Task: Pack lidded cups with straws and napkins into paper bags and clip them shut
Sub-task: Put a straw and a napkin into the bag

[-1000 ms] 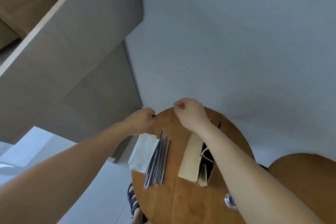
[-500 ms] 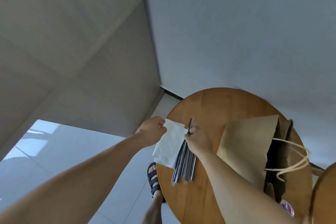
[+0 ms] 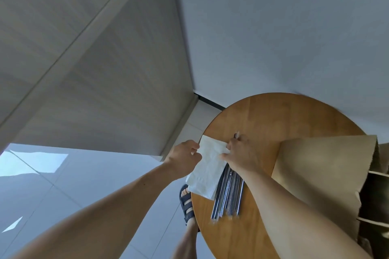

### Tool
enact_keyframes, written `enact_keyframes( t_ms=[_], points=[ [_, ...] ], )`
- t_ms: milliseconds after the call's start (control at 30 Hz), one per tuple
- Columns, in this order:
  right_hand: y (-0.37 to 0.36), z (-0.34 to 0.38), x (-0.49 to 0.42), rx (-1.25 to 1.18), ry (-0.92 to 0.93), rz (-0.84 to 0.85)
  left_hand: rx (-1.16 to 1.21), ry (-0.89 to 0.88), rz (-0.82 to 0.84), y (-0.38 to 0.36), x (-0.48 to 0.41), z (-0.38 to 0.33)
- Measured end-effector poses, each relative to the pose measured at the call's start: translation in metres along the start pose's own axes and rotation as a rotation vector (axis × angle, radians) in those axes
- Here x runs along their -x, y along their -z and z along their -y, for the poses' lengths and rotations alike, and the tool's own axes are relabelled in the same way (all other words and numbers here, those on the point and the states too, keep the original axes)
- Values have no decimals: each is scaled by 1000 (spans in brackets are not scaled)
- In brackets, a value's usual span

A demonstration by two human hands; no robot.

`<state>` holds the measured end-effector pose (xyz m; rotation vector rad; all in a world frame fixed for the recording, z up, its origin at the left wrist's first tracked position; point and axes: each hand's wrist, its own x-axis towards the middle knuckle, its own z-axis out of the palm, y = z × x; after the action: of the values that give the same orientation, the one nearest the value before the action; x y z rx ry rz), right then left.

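A stack of white napkins [image 3: 207, 171] lies at the left edge of the round wooden table [image 3: 273, 115]. My left hand [image 3: 184, 160] pinches the stack's left edge. My right hand [image 3: 242, 155] rests over the napkins' right side, its fingers curled on the top napkin and over the far ends of several wrapped straws [image 3: 228, 197] lying beside the stack. A brown paper bag [image 3: 315, 172] lies on its side to the right, its open mouth with rope handles at the frame's right edge. No cup is visible.
The table stands close to a white wall and a beige panel at the left. Below the table's left edge are a tiled floor and a person's foot in a dark sandal [image 3: 187, 204]. My right forearm crosses the table's near part.
Both hands came down from the table's far edge onto the napkins and straws. My right hand has slid left from the straws onto the napkin. The view swung right, showing more of the bag.
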<state>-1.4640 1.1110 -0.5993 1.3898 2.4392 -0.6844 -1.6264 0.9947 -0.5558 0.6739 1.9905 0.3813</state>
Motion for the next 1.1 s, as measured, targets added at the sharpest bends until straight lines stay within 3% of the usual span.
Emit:
enact_keyframes(
  t_ms=[233, 600, 800, 967, 1100],
  points=[
    [2, -1, 2, -303, 18, -97, -30, -1, 4, 1, 5, -3],
    [31, 1, 16, -1024, -155, 91, 41, -43, 6, 4, 14, -17],
    [67, 10, 20, -1265, -97, 162, 450, 62, 240, 3, 12, -41],
    [63, -2, 20, -1259, -211, -2, 566, 153, 146, -3, 11, -44],
    [24, -19, 28, -760, -403, -148, 552, 170, 35, -9, 14, -42]
  ],
)
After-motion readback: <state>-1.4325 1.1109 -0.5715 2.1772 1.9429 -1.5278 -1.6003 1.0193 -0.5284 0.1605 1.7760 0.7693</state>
